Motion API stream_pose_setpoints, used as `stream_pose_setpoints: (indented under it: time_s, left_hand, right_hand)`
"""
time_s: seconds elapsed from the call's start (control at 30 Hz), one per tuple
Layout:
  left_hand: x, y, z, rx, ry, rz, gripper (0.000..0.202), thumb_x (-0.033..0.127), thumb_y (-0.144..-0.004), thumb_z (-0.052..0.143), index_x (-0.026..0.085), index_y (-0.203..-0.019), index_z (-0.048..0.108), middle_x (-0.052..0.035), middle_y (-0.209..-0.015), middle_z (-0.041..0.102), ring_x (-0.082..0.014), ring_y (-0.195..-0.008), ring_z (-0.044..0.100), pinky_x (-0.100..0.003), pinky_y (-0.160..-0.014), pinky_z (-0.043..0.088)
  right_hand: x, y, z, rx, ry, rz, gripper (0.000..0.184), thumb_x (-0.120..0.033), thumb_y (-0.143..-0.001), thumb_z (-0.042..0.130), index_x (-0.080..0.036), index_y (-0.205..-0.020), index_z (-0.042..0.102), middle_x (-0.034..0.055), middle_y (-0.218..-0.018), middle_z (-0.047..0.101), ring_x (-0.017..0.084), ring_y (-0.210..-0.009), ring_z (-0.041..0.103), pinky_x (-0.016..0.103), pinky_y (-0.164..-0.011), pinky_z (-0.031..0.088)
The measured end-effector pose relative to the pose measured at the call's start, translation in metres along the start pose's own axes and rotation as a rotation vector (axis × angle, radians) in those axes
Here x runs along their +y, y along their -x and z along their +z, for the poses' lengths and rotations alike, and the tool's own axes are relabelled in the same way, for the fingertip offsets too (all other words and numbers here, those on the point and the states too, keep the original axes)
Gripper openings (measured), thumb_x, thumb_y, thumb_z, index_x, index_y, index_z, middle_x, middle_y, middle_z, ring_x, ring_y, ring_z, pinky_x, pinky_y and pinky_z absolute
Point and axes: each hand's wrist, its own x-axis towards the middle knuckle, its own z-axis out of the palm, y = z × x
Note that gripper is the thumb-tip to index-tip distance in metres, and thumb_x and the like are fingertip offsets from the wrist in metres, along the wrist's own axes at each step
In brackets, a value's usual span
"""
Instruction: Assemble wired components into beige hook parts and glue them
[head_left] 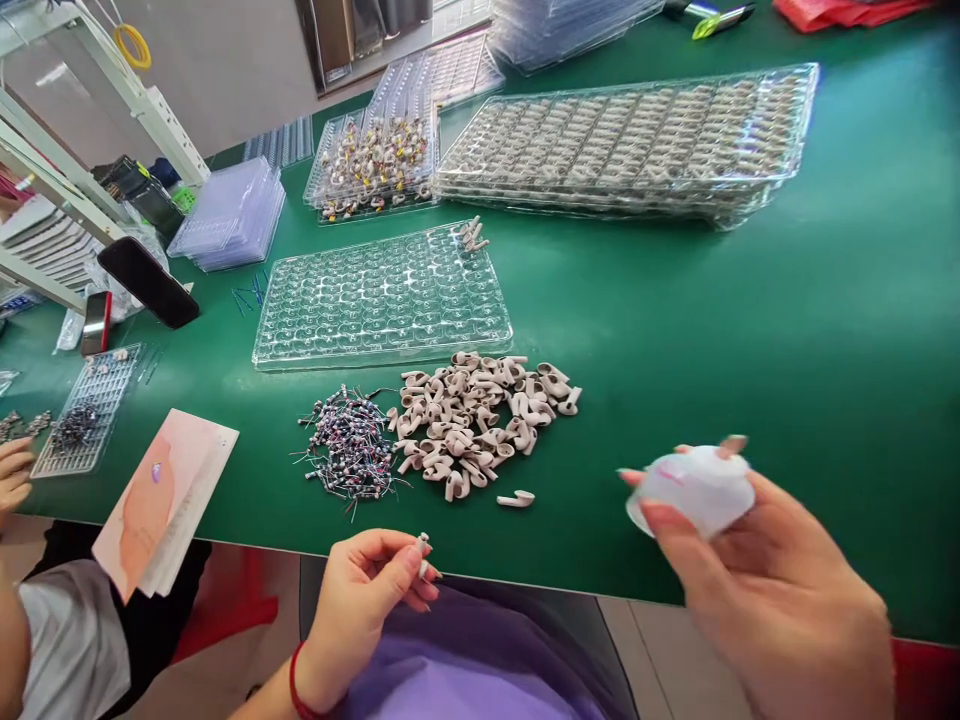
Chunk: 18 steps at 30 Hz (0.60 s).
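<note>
My left hand (367, 590) is low in the middle, near the table's front edge. Its thumb and fingers pinch a small white earbud part (423, 550), mostly hidden by the fingertips. At the right, my right hand (772, 570) is wrapped around a translucent white squeeze bottle (697, 490) with faint pink lettering, lying tilted in the grip. A heap of beige earbud shells (480, 420) lies on the table ahead of my hands, and one loose shell (516, 499) rests apart in front of it. Left of the heap is a pile of small wired components (351, 445).
A clear blister tray (382, 300) holds a few shells at its far right corner. Behind stand stacked filled trays (630, 140) and a tray of small parts (375, 165). A booklet (165, 500) juts over the left edge; a phone (148, 282) and another person's hand (13, 472) are farther left.
</note>
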Motion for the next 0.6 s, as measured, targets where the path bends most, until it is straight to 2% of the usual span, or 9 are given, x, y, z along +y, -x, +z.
stream_pose_setpoints:
  time_s: [0.07, 0.13, 0.2, 0.3, 0.4, 0.53, 0.6]
  left_hand:
    - [-0.001, 0.000, 0.003, 0.035, -0.034, 0.007, 0.040, 0.049, -0.062, 0.085, 0.013, -0.075, 0.074, -0.0034, -0.063, 0.072, -0.0113, -0.053, 0.067, -0.017, -0.049, 0.052]
    - [-0.004, 0.001, 0.006, 0.074, -0.078, 0.031, 0.040, 0.049, -0.062, 0.085, 0.013, -0.073, 0.072, -0.0026, -0.063, 0.071, -0.0113, -0.052, 0.067, -0.017, -0.049, 0.052]
    - [-0.007, 0.001, 0.008, 0.107, -0.134, 0.076, 0.036, 0.047, -0.066, 0.083, 0.014, -0.074, 0.071, -0.0022, -0.063, 0.070, -0.0117, -0.053, 0.068, -0.016, -0.050, 0.052]
    - [-0.012, 0.002, 0.010, 0.125, -0.226, 0.146, 0.028, 0.041, -0.073, 0.078, 0.015, -0.075, 0.069, -0.0021, -0.064, 0.070, -0.0131, -0.056, 0.070, -0.017, -0.052, 0.053]
    - [-0.014, 0.002, 0.010, 0.122, -0.280, 0.181, 0.022, 0.036, -0.077, 0.075, 0.015, -0.076, 0.068, -0.0019, -0.064, 0.070, -0.0139, -0.057, 0.071, -0.017, -0.052, 0.053]
    - [-0.013, 0.002, 0.011, 0.127, -0.307, 0.183, 0.019, 0.033, -0.078, 0.074, 0.015, -0.075, 0.068, -0.0024, -0.066, 0.070, -0.0147, -0.057, 0.071, -0.018, -0.052, 0.053]
    - [-0.011, 0.003, 0.012, 0.129, -0.312, 0.179, 0.018, 0.032, -0.077, 0.074, 0.015, -0.075, 0.068, -0.0025, -0.066, 0.070, -0.0153, -0.057, 0.071, -0.019, -0.052, 0.054]
  right_hand:
    - [0.000, 0.012, 0.002, -0.192, -0.138, -0.017, 0.049, -0.049, -0.082, 0.066, -0.024, -0.124, 0.059, 0.0067, -0.101, 0.074, 0.021, -0.077, 0.073, 0.030, -0.071, 0.060]
    - [-0.001, 0.025, 0.003, -0.388, -0.161, -0.045, 0.045, -0.047, -0.081, 0.067, -0.026, -0.121, 0.060, 0.0048, -0.097, 0.074, 0.018, -0.069, 0.072, 0.024, -0.062, 0.060]
    - [-0.003, 0.037, 0.005, -0.486, -0.142, -0.051, 0.043, -0.045, -0.081, 0.070, -0.027, -0.118, 0.060, 0.0038, -0.095, 0.074, 0.017, -0.071, 0.072, 0.022, -0.061, 0.059]
    - [-0.009, 0.053, 0.007, -0.445, -0.096, -0.037, 0.035, -0.052, -0.081, 0.068, -0.026, -0.105, 0.064, 0.0036, -0.093, 0.073, 0.017, -0.072, 0.070, 0.021, -0.061, 0.059]
    - [-0.011, 0.059, 0.007, -0.418, -0.044, -0.064, 0.037, -0.057, -0.082, 0.064, -0.024, -0.099, 0.066, 0.0049, -0.091, 0.072, 0.017, -0.070, 0.069, 0.022, -0.057, 0.058]
    - [-0.007, 0.051, 0.003, -0.514, 0.003, -0.284, 0.026, -0.038, -0.083, 0.068, -0.024, -0.105, 0.065, 0.0042, -0.090, 0.073, 0.017, -0.070, 0.072, 0.020, -0.056, 0.059]
    - [-0.005, 0.047, 0.002, -0.544, 0.014, -0.385, 0.027, -0.030, -0.083, 0.069, -0.026, -0.108, 0.063, 0.0035, -0.090, 0.073, 0.017, -0.070, 0.073, 0.019, -0.056, 0.059]
